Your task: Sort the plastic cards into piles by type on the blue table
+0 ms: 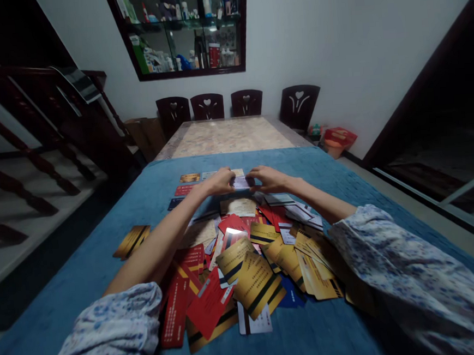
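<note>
Beyond a heap of plastic cards, my left hand [221, 181] and my right hand [266, 179] grip a pale lilac card [241, 183] by its two short ends, fingers closed. The card is close to the cloth; whether it touches is unclear. Left of it lie a gold card [190, 178], a red card [184, 190] and a dark blue card [175, 203], one below another. Part of a pale card [209, 175] shows behind my left hand. Between my forearms spreads the mixed heap, with gold cards [258, 285], red cards [209, 300] and a white card [254, 319] overlapping.
A few gold cards [133, 240] lie apart, left of my left forearm. Blue cloth [117, 219] covers the near tabletop; farther off is a patterned surface [233, 134]. Several dark chairs [299, 106] line the far end. A wooden railing [24, 142] stands at the left.
</note>
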Motion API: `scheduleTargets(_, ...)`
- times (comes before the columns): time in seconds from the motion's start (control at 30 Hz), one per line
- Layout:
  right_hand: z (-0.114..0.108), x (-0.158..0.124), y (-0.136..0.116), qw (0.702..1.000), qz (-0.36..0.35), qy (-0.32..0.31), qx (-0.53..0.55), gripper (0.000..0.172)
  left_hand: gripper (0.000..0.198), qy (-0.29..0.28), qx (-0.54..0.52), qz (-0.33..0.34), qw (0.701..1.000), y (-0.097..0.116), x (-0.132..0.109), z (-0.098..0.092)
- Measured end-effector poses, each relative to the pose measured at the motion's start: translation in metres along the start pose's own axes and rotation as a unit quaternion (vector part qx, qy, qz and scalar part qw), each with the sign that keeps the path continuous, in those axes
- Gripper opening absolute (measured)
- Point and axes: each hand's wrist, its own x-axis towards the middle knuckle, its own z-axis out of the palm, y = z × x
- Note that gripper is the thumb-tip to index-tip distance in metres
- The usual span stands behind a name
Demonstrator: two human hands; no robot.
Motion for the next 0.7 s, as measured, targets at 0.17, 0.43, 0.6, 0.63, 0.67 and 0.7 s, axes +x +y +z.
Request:
scheduleTargets(0.17, -0.004, 0.021, -0.003, 1.000, -0.017, -0.007, 0.001, 0.017, 0.025, 0.004, 0.008, -0.005, 1.000, -0.019, 0.002, -0.001)
scheduleTargets(0.43, -0.002, 0.054, -0.005, 1.000, -0.021, -0.019, -0.012, 0.021, 0.025, -0.001, 0.032, -0.012, 0.999, -0.047, 0.005, -0.001)
scheduleTargets(0.6, 0.002, 0.076, -0.005, 0.999, -0.017, -0.025, -0.031, 0.025, 0.023, -0.005, 0.033, -0.036, 0.999, -0.065, 0.007, 0.001)
scheduleTargets(0.63, 0.003, 0.080, -0.005, 0.999, -0.016, -0.026, -0.034, 0.025, 0.023, -0.007, 0.035, -0.042, 0.998, -0.069, 0.008, 0.002)
scheduleTargets(0.67, 0.004, 0.085, -0.006, 0.999, -0.015, -0.028, -0.038, 0.025, 0.023, -0.008, 0.038, -0.046, 0.998, -0.073, 0.009, 0.003)
scheduleTargets(0.7, 0.005, 0.089, -0.006, 0.999, -0.012, -0.030, -0.043, 0.025, 0.023, -0.009, 0.042, -0.049, 0.998, -0.077, 0.011, 0.004)
